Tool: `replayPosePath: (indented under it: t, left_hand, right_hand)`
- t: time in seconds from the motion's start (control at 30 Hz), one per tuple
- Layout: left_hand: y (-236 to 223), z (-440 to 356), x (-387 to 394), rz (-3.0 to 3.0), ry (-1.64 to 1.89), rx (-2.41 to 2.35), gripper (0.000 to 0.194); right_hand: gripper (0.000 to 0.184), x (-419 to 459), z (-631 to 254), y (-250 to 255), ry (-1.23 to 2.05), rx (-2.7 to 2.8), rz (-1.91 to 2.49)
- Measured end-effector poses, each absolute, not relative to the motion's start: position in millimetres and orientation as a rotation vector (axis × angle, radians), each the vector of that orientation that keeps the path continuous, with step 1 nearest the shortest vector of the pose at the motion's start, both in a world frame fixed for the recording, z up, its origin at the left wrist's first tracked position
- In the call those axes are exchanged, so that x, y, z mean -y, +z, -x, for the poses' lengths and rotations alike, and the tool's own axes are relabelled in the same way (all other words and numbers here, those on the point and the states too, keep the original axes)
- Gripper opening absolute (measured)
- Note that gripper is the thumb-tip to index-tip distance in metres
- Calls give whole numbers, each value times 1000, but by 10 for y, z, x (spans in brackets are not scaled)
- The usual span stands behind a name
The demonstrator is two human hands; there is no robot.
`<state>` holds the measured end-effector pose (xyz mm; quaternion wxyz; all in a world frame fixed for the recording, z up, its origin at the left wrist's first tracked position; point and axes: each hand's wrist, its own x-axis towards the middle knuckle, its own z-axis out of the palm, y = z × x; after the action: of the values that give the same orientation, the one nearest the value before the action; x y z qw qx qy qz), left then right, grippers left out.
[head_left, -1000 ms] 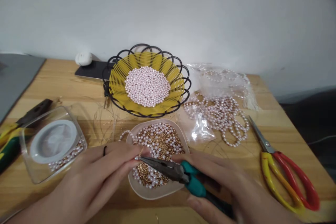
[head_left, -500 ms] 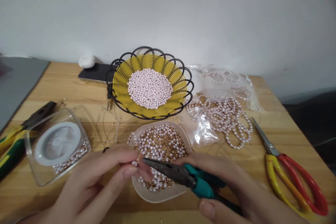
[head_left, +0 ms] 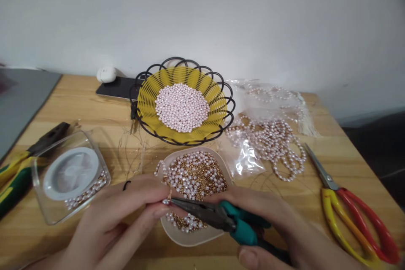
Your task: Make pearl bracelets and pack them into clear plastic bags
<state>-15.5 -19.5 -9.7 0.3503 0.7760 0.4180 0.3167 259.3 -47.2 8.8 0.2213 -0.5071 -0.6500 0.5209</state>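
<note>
My left hand (head_left: 126, 215) pinches the end of a pearl bead strand (head_left: 165, 174) with a short gold chain (head_left: 170, 194) at its tip. In my right hand (head_left: 268, 219) are needle-nose pliers (head_left: 205, 212) with teal and black handles. Their jaw tips meet the strand's end right at my left fingertips; whether they grip it is too small to tell. Beneath both hands stands a pale square bowl (head_left: 190, 238) of pink-white pearl and gold beads (head_left: 198, 177).
Behind the bowl sits a yellow basket (head_left: 183, 136) of pink beads. Bead strands (head_left: 275, 143) and plastic bags (head_left: 248, 158) lie right of it, then scissors (head_left: 330, 183). At left are a clear box (head_left: 106, 173) with a white spool (head_left: 71, 173) and other pliers (head_left: 47, 139).
The plier tips have shifted slightly left and down, closer to my left fingertips. More of the gold chain now shows there. My left hand keeps its pinch.
</note>
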Motion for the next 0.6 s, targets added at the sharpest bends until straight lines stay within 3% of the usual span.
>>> replayPosePath:
  t: [0.6]
  left_hand:
    - [-115, 118, 240, -1796, 897, -1090, 40]
  right_hand:
    - [43, 440, -2568, 54, 1438, 1815, 1335]
